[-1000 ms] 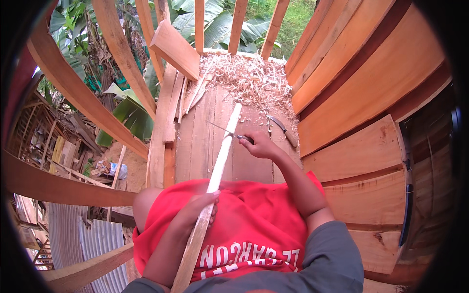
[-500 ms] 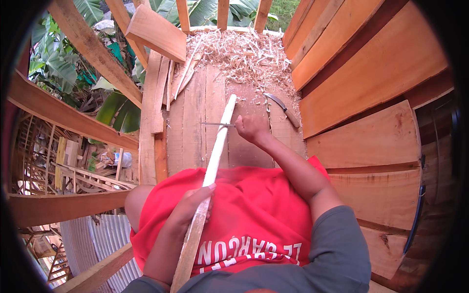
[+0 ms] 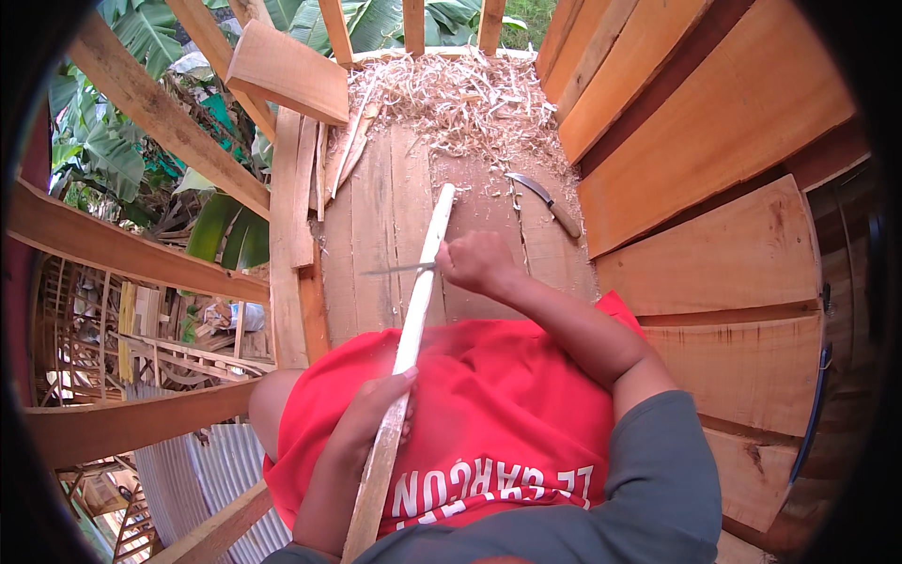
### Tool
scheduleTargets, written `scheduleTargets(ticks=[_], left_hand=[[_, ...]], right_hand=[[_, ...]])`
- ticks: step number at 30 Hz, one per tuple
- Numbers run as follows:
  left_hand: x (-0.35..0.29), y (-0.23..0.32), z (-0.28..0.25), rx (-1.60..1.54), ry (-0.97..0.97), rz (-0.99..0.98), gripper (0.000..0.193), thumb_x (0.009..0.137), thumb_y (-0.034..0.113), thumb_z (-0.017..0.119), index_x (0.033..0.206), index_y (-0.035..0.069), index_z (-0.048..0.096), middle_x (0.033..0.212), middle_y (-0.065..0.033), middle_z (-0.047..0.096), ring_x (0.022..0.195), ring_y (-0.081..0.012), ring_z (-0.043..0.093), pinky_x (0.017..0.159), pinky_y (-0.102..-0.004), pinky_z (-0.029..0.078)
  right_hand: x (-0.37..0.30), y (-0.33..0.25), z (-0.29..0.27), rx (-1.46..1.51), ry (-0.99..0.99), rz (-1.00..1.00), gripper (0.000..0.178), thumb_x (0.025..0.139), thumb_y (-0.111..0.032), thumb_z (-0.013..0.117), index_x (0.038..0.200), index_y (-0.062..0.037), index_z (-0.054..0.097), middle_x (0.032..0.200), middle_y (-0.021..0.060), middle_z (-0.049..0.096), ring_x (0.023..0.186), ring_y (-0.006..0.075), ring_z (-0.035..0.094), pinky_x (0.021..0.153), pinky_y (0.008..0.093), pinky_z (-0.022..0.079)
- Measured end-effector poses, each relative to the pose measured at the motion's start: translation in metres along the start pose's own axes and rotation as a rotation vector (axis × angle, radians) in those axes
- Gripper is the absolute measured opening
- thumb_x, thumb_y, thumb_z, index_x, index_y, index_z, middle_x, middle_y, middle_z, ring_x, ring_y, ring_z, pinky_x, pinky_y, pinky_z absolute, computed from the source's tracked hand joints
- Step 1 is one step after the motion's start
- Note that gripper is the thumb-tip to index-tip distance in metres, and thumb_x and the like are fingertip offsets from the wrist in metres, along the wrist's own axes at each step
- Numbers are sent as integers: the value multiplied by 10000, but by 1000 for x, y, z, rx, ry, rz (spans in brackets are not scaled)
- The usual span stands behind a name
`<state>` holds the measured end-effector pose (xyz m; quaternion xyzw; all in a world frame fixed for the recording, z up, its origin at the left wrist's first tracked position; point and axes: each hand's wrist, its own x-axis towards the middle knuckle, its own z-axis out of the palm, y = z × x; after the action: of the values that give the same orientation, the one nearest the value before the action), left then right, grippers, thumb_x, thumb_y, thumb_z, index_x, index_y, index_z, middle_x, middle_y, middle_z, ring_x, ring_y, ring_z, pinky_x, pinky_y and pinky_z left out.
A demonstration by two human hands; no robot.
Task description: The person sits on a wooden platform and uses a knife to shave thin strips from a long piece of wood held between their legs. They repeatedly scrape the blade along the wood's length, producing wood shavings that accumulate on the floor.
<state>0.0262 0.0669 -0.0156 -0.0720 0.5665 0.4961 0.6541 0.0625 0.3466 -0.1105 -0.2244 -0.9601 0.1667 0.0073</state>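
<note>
A long wooden stick (image 3: 411, 329), pale where it is shaved and darker at the near end, slants from my lap toward the far boards. My left hand (image 3: 376, 411) is wrapped round its lower part, over a red cloth (image 3: 498, 404) on my lap. My right hand (image 3: 479, 263) is closed in a fist round the handle of a knife (image 3: 399, 270); the handle is hidden in the fist. The thin blade lies across the stick's upper part and points left, slightly blurred. Beyond my right hand, a curved knife with a wooden handle (image 3: 550, 202) lies on the boards.
Curly wood shavings (image 3: 460, 99) heap at the far end of the plank floor (image 3: 376, 235). A thick wood block (image 3: 287, 73) and loose strips (image 3: 310, 179) lie at the far left. Board walls (image 3: 714, 254) stand on the right; open railing beams (image 3: 141, 249) run along the left.
My right hand and knife have moved down the stick toward me. My left hand keeps its hold. The whole view has shifted slightly.
</note>
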Motion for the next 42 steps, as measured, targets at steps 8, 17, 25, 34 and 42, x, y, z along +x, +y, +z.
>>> scheduleTargets(ticks=[8,17,25,34,42], left_hand=[[2,0,2,-15,-16,6,341,949,411,649,879,91,552,634,-2,508,474,-111,499,429,-247,395],[5,1,0,33,-13,17,365,948,434,637,927,80,553,658,-4,499,476,-110,494,429,-252,389],[6,-3,2,42,-35,10,359,948,430,637,916,81,555,644,-6,496,470,-112,495,429,-251,389],[5,-2,3,77,-39,9,354,949,419,637,894,79,556,637,-8,507,459,-112,499,419,-252,393],[-5,-7,-3,90,-38,38,342,962,405,621,901,74,558,640,-15,514,458,-105,503,415,-246,402]], right_hand=[[23,44,26,-26,183,160,538,945,-372,424,647,-22,703,659,233,659,653,430,675,665,546,555],[37,61,36,-28,209,157,532,943,-361,431,632,-22,698,651,223,662,618,414,665,615,527,544],[41,78,39,-12,200,205,520,953,-364,411,705,-25,717,716,238,681,709,408,690,678,519,560],[46,108,47,-14,352,103,546,942,-364,456,536,-51,641,547,202,592,536,415,615,580,534,504],[48,117,33,-6,227,81,563,959,-380,421,620,-18,687,579,206,627,590,406,654,646,517,544]])
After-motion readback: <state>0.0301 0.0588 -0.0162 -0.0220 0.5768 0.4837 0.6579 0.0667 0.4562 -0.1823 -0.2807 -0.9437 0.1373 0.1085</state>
